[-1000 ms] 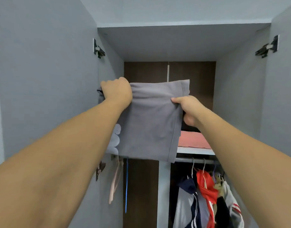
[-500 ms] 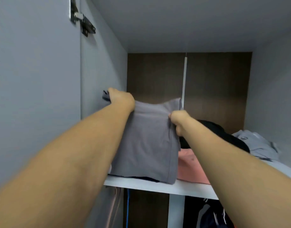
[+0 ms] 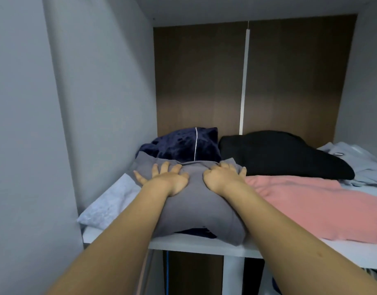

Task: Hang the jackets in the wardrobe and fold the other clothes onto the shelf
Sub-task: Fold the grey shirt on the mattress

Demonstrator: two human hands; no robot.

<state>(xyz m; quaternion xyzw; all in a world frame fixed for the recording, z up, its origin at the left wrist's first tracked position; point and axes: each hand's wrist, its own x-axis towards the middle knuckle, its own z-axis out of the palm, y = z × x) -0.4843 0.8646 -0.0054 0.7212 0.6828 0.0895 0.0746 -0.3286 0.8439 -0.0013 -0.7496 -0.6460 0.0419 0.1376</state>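
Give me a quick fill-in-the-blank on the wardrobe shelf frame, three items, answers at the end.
1. Both hands, left hand and right hand, press flat on the ____ folded garment.
2. The pink garment lies to the ____ of it on the shelf.
3. Right behind it sits a ____ blue velvety garment.
Answers: grey; right; dark

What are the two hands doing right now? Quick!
Left hand: open, fingers spread, pressing flat on the folded grey garment.
Right hand: open, pressing down on the same grey garment, holding nothing.
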